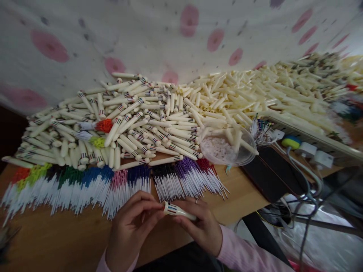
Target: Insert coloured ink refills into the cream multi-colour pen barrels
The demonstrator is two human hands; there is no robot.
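Note:
A thick white multicolour pen [181,212] lies across the space between my hands, low over the front of the table. My right hand [202,224] wraps its fingers round the pen's barrel, and a ring shows on one finger. With thumb and fingertips, my left hand [134,223] pinches the end that has the coloured sliders; what lies behind those fingers is hidden. Just beyond my hands are rows of thin white refills with coloured tops, among them black [167,183], purple [191,175] and blue [98,181] bunches.
Behind the refills rises a heap of assembled pens [136,124]. Cream empty barrels [227,94] are piled to the right. A clear plastic bowl [246,155] holds small translucent parts. Further right are a dark phone-like case [272,173] and a power strip [320,138] with cables.

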